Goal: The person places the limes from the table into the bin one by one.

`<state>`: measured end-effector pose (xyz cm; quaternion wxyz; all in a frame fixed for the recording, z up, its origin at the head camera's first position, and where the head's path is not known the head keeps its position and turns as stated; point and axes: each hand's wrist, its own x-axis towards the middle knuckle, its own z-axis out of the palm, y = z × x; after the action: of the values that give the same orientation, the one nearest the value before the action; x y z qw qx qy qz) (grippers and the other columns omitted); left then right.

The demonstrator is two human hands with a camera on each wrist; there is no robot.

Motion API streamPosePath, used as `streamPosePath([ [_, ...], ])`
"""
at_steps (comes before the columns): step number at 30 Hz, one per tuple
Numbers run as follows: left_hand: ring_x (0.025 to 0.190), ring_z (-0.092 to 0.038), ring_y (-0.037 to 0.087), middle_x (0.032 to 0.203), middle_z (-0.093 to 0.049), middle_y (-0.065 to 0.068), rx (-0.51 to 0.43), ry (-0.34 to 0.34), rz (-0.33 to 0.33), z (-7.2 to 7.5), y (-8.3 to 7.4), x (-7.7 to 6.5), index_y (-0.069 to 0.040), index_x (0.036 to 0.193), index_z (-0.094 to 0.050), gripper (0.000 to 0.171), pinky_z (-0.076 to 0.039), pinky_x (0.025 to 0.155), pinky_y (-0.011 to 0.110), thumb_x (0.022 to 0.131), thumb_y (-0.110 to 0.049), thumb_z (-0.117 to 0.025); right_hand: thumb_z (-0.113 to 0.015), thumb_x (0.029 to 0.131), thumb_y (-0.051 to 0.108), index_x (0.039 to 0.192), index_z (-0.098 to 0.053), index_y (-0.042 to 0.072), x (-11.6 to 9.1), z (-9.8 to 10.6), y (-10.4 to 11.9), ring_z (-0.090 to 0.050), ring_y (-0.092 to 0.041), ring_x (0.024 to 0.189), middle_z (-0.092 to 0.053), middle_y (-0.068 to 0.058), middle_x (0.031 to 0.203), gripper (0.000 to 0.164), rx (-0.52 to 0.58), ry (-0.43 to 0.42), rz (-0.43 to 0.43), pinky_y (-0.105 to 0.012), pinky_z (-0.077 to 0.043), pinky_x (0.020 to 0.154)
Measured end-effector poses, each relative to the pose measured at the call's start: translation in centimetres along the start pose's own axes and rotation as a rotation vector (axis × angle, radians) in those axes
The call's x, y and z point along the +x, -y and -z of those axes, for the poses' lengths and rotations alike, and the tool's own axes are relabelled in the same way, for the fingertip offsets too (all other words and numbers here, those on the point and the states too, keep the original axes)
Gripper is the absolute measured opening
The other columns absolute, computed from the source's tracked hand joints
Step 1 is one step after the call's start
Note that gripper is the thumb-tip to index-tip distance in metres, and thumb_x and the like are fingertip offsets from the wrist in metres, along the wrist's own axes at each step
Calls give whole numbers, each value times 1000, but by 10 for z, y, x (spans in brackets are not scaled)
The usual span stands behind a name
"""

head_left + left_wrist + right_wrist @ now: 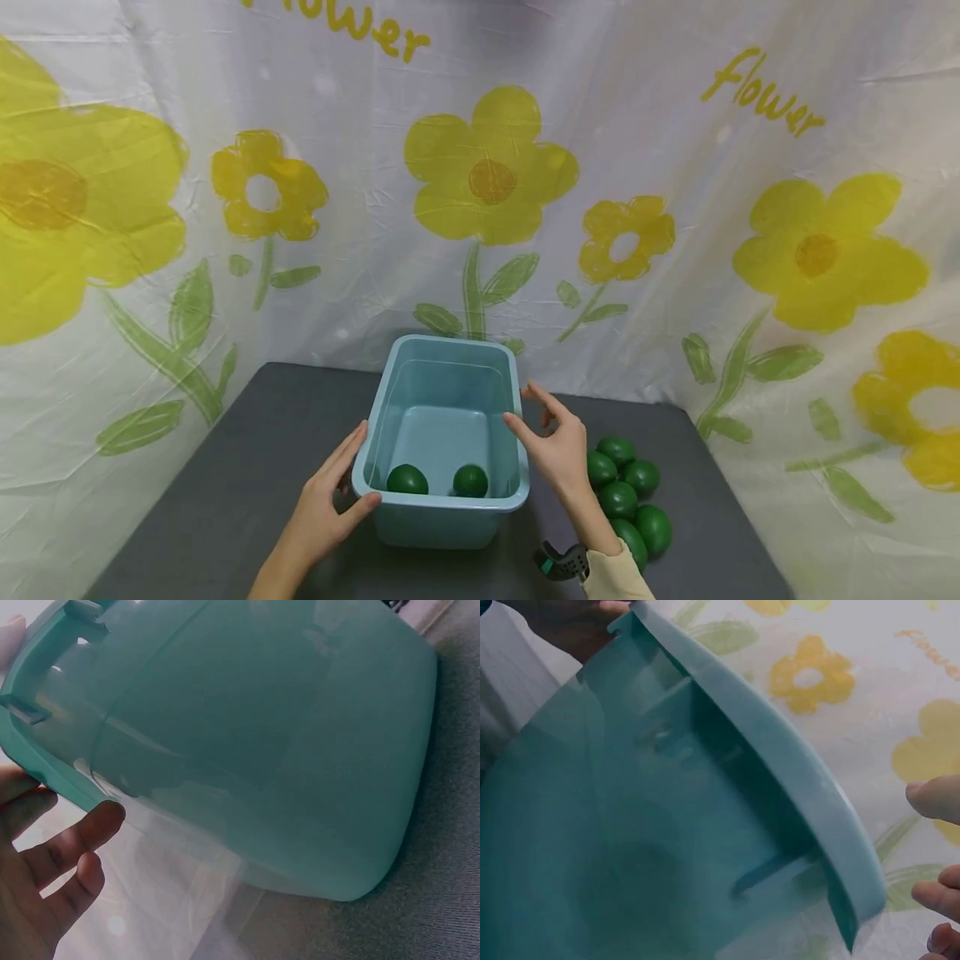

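A light blue plastic bin [444,502] stands in the middle of the table, with two smooth dark green avocado-like fruits [407,479] inside by its near wall. My left hand [324,504] holds the bin's near left corner, thumb at the front rim and fingers along the left side. In the left wrist view, the fingertips [105,821] are right at the rim. My right hand [555,437] is beside the bin's right rim, thumb and fingers spread apart with nothing between them. The right wrist view shows a gap between the rim [795,765] and those fingers.
Several more green fruits [618,500] lie in a group on the dark grey table [705,533], right of my right forearm. A dark band [561,562] is at the right wrist. A white curtain [360,275] with yellow flowers hangs behind and along both sides.
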<state>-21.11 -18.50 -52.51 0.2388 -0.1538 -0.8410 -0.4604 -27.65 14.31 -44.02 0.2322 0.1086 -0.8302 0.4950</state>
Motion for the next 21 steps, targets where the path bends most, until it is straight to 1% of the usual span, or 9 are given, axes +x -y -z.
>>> streamPosePath([
  [3, 82, -50, 6, 164, -48, 10, 2, -1, -11, 1, 0, 0, -15, 163, -45, 84, -43, 68, 23, 88, -22, -84, -89, 88, 26, 140, -71, 11, -4, -1, -1, -36, -13, 68, -77, -9, 120, 57, 3, -3, -1, -21, -25, 52],
  [5, 83, -50, 6, 164, -48, 10, 3, 1, -14, 0, 1, 1, -15, 163, -44, 84, -43, 68, 23, 89, -23, -83, -89, 87, 26, 139, -71, 13, -6, 0, -2, -36, -13, 68, -77, -8, 119, 57, 3, -9, -1, -21, -25, 53],
  [9, 84, -51, 6, 163, -48, 11, -2, -9, -32, -1, 1, 1, -13, 163, -44, 85, -43, 67, 25, 89, -23, -84, -90, 87, 26, 139, -72, 15, -8, 3, -2, -37, -14, 68, -77, -11, 119, 56, 19, -16, 0, -21, -26, 52],
  [11, 86, -50, 5, 163, -48, 11, 2, -10, -28, -1, 0, 1, -13, 163, -44, 85, -43, 67, 25, 89, -24, -84, -90, 87, 25, 138, -72, 15, -10, 5, -3, -38, -19, 68, -77, -10, 118, 55, 27, -20, 1, -20, -26, 51],
  [13, 87, -50, 4, 163, -48, 11, 7, -8, -22, 0, -1, 1, -12, 163, -45, 85, -43, 67, 26, 88, -23, -84, -90, 87, 23, 137, -73, 14, -12, 7, -3, -40, -21, 68, -78, -8, 116, 54, 30, -28, 12, -19, -27, 51],
  [16, 89, -50, 3, 164, -48, 10, 15, 4, -2, 0, -2, 2, -14, 164, -44, 85, -43, 68, 25, 89, -24, -83, -90, 87, 21, 135, -74, 13, -15, 12, -7, -43, -22, 71, -77, -4, 107, 52, 14, -52, 39, -19, -27, 51],
  [18, 90, -50, 4, 164, -48, 10, 17, 3, -6, 1, -2, 2, -14, 164, -44, 85, -43, 68, 24, 89, -25, -83, -90, 86, 20, 135, -74, 12, -17, 16, -10, -43, -18, 71, -75, -2, 105, 52, -7, -71, 53, -20, -28, 51],
  [21, 91, -51, 4, 164, -48, 11, 11, 6, -16, 0, -2, 2, -13, 164, -43, 85, -43, 68, 25, 90, -26, -82, -91, 85, 19, 135, -74, 11, -21, 23, -16, -44, -21, 70, -72, -1, 99, 53, -40, -100, 57, -20, -29, 50],
])
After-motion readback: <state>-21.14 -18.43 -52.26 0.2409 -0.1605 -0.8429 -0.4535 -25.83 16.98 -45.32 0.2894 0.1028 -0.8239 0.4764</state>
